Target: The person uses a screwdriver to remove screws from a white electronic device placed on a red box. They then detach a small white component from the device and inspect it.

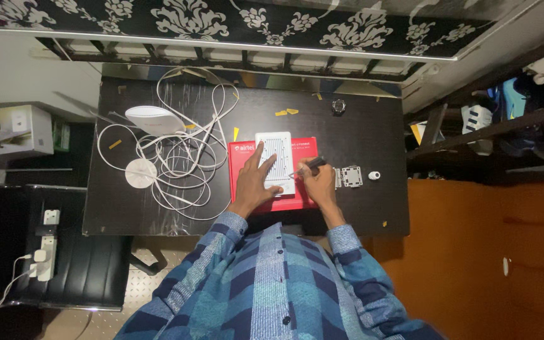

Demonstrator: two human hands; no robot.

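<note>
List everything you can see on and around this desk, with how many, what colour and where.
Desk: one, black, centre.
Box: one, red, flat, mid-desk.
Vented device: one, white, rectangular, lying on the box.
Tool: one, dark, slim, tip at the device's right edge.
Cables: white tangle, desk left.
Oval unit: one, white, among the cables.
Round disc: one, white, left of the cables.
Square bracket: one, grey, right of the box.
Power strip: one, white, on the black chair, lower left.
Left hand: pressing flat on the device.
Right hand: gripping the tool.
</note>
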